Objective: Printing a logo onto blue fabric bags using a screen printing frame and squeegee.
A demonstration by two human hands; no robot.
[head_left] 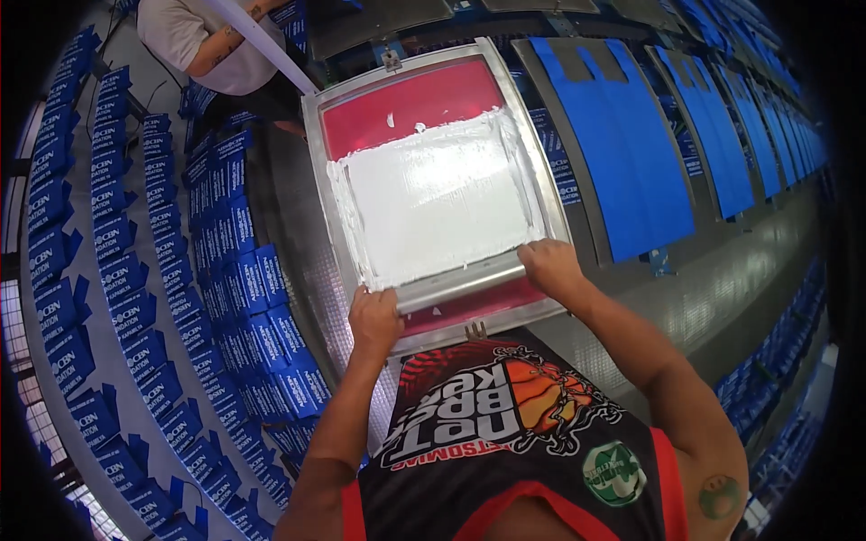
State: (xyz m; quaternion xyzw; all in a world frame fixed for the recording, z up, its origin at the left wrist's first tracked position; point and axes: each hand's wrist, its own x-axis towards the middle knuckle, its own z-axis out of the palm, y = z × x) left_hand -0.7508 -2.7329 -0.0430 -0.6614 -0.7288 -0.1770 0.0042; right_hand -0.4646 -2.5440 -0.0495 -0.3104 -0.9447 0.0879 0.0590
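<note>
A metal-framed printing screen [330, 216] lies in front of me, its mesh red at the far and near ends. White ink [442, 203] covers the middle of the mesh, thick and ragged along the edges. Across the near end of the screen lies a long squeegee [465, 284]. My left hand [375, 320] is closed around its left end, and my right hand [549, 269] grips its right end. The squeegee's lower edge is hidden from view.
Right of the screen, blue bag-shaped pieces [627, 158] lie flat on a row of dark boards. Several rows of printed blue pieces [262, 279] hang or lie at left. At the far left stands another person [212, 45], beside a pale bar [266, 43] meeting the screen's corner.
</note>
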